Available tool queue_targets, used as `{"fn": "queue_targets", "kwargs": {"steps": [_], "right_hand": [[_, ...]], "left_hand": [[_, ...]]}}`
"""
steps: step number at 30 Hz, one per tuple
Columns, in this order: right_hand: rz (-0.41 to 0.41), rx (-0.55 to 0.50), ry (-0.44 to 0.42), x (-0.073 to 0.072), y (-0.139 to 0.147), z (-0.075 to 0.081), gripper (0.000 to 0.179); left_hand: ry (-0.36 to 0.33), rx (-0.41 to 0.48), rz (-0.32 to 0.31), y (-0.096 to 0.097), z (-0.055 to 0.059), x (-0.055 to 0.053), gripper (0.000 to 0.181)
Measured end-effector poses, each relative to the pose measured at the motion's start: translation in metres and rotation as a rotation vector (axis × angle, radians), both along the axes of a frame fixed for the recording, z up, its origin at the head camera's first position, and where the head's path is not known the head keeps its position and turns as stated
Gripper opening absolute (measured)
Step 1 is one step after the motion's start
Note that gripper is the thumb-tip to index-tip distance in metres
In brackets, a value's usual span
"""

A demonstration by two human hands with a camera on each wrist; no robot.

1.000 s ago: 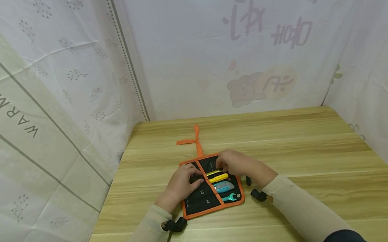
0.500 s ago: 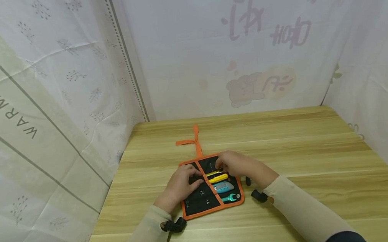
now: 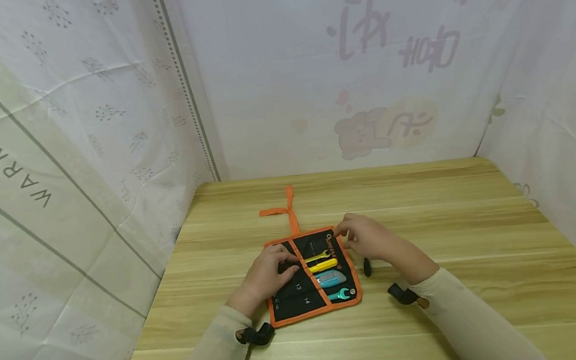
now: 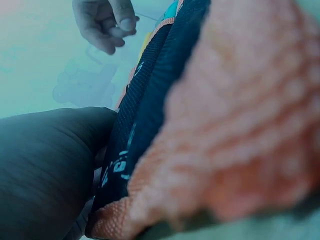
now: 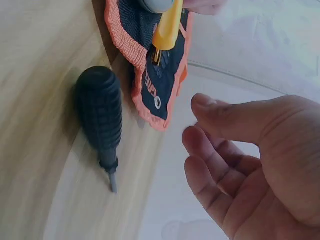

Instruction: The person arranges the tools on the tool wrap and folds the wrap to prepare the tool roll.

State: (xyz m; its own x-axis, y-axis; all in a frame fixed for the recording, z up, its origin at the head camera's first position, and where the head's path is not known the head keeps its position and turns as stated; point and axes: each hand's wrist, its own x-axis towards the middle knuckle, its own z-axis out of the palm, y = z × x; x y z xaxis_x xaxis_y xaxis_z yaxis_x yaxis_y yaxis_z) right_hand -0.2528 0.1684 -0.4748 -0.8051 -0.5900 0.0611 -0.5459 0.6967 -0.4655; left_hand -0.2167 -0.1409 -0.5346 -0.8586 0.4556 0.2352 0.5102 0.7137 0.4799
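A black tool pouch (image 3: pixel 291 304) with orange edging lies unrolled on the table. My left hand (image 3: pixel 261 275) rests on its left half, thumb and fingers apart near the orange pocket edge. Out of the pockets stick a yellow open-end wrench (image 3: pixel 319 256), a yellow handle (image 3: pixel 324 265), a blue utility knife (image 3: pixel 332 279) and a teal wrench (image 3: pixel 340 295). At the pouch's upper right edge is my right hand (image 3: pixel 367 237); in the right wrist view its fingers curl loosely around nothing. A black-handled screwdriver (image 5: pixel 100 112) lies on the wood beside the pouch, below that hand.
Orange tie straps (image 3: pixel 292 211) stretch from the pouch toward the back of the wooden table (image 3: pixel 422 191). Patterned cloth (image 3: pixel 270 90) hangs behind the table and along both sides.
My right hand has moved right, off the pockets to the pouch's edge, uncovering the yellow wrench's end and the printed lettering. My left hand has stayed in place.
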Motion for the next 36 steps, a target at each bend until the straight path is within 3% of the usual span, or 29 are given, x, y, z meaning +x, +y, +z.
{"fn": "queue_targets", "kwargs": {"steps": [7,12,20,27,36], "right_hand": [[-0.129,-0.017,0.070,0.009,0.017,-0.004,0.029],[-0.212,-0.060,0.068,0.016,0.026,-0.009,0.027],[-0.271,-0.087,0.007,0.022,0.037,-0.015,0.024],[-0.261,-0.162,-0.054,0.027,0.048,-0.024,0.016],[-0.314,-0.248,-0.187,0.034,0.055,-0.034,0.016]], "left_hand": [[0.001,-0.021,-0.002,0.001,0.000,-0.001,0.016],[0.009,-0.022,-0.012,0.001,0.001,0.000,0.015],[0.001,-0.024,-0.008,0.001,0.001,0.000,0.012],[0.000,-0.032,-0.017,0.002,0.002,-0.001,0.012],[0.003,-0.029,-0.006,0.002,0.002,0.000,0.011]]}}
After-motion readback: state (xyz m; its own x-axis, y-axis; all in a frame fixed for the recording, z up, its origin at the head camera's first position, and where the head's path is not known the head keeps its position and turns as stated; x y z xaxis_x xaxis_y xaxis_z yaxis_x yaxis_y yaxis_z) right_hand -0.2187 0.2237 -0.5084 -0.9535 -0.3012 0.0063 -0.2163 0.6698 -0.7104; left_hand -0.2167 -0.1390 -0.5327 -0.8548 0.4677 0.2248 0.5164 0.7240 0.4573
